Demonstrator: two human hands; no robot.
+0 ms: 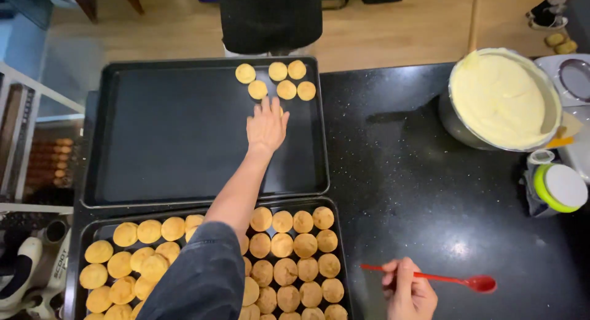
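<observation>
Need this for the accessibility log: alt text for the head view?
A person's left hand presses flat on a dark baking tray beside six round cookies, while the right hand holds a red spoon over a black counter. A nearer tray is packed with cookies; a bowl of pale batter sits far right.

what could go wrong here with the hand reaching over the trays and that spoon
The left hand presses flat beside the placed rounds on the far tray, so it might nudge or crush one. The sleeve hangs over the full near tray and could drag pieces. The red spoon in the right hand may smear the black counter.
</observation>
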